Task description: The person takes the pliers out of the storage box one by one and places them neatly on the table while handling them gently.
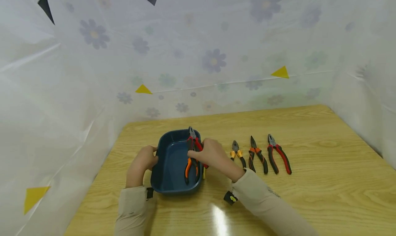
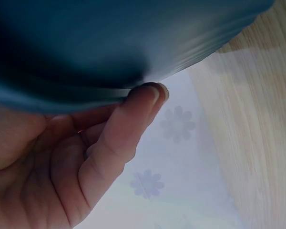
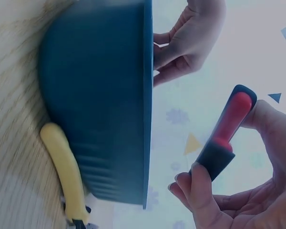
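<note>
My left hand pinches the left rim of a dark blue rectangular dish; its fingertips show under the rim in the left wrist view. Over the dish's right side, my right hand holds red-and-black pliers between thumb and fingers, jaws pointing away from me. In the right wrist view, a handle of these pliers is clear of the dish wall. Orange-and-black handles show within the dish's outline, below the right hand, which hides their upper part.
To the right lie yellow-and-black pliers, orange-and-black needle-nose pliers and another red-and-black pair on the wooden table. A yellow-handled tool lies against the dish's right side. Translucent flowered sheeting hangs behind and at both sides.
</note>
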`<action>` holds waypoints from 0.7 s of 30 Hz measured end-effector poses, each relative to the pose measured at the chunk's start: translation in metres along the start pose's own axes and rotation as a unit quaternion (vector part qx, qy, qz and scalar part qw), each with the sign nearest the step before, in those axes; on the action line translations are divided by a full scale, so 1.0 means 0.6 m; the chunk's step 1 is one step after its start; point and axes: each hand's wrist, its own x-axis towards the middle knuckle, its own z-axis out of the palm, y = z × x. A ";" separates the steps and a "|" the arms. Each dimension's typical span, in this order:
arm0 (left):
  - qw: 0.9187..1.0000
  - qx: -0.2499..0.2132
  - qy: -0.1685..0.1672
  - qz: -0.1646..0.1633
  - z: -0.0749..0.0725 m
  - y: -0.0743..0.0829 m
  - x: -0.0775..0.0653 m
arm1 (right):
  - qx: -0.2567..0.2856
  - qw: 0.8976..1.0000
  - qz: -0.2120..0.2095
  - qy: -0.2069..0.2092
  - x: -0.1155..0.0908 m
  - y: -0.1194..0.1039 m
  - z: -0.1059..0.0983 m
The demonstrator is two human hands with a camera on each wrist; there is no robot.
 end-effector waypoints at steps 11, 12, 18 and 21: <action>1.000 0.001 0.000 -0.001 0.003 0.001 0.003 | -0.031 0.999 0.032 0.025 -0.013 0.036 -0.025; 1.000 0.002 0.000 0.000 0.003 0.002 0.002 | -0.029 0.999 0.037 0.026 -0.014 0.040 -0.028; 1.000 0.006 0.002 0.000 0.001 0.002 0.001 | -0.040 0.997 0.054 0.034 -0.019 0.055 -0.048; 1.000 0.008 0.003 -0.001 0.001 0.001 0.001 | -0.049 0.996 0.054 0.041 -0.020 0.060 -0.057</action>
